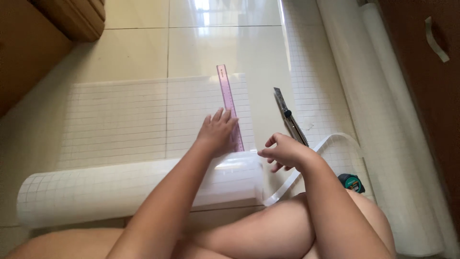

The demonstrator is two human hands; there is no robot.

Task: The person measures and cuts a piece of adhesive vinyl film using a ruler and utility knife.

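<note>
Here, my left hand (218,132) presses flat, fingers spread, on the pink ruler (229,106) across the gridded sheet (120,120) on the floor. My right hand (283,152), fingers loosely curled and holding nothing, hovers beside the utility knife (289,117); my knee partly hides the green tape measure (351,182).

One ruler (230,106), one knife (289,117) (two hands (218,132))

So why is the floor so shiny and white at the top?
Head view: window light glares off the glossy cream floor tiles, washing them white; the pink plastic ruler under the left hand stays sharp; the right hand looks slightly soft; shadows are faint.
</note>
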